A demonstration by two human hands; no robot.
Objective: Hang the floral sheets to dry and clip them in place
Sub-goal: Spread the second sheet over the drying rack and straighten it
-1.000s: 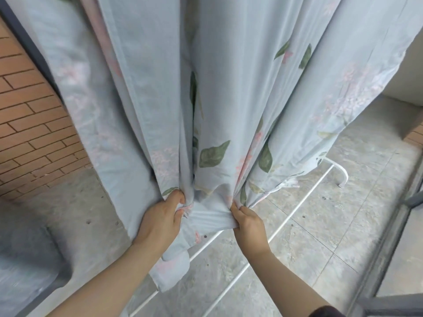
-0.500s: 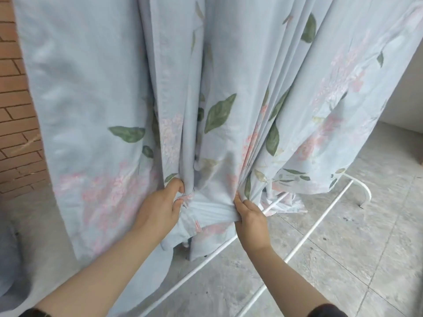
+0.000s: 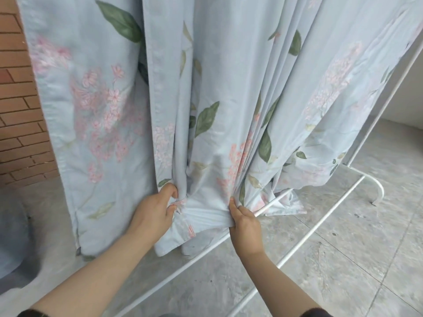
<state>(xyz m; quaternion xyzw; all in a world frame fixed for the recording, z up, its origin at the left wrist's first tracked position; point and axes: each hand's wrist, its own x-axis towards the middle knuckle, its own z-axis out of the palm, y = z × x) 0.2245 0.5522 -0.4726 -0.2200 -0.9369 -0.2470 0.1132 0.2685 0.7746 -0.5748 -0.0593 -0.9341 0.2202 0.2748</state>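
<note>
A pale blue floral sheet (image 3: 229, 88) with pink flowers and green leaves hangs down in front of me and fills the upper view. Its top and whatever it hangs from are out of frame. My left hand (image 3: 155, 211) grips a gathered fold near the sheet's lower edge. My right hand (image 3: 245, 223) pinches another bunch of folds a short way to the right. A short stretch of cloth is pulled taut between the two hands. No clips are visible.
The white metal drying rack (image 3: 309, 236) has base bars crossing the grey tiled floor (image 3: 343, 271) and an upright at the right. A brick wall (image 3: 20, 124) stands on the left. A grey object (image 3: 13, 243) lies at the lower left.
Both hands keep their grip on the sheet's lower edge. The view has shifted, so a flat flowered panel on the left and the rack's right upright now show.
</note>
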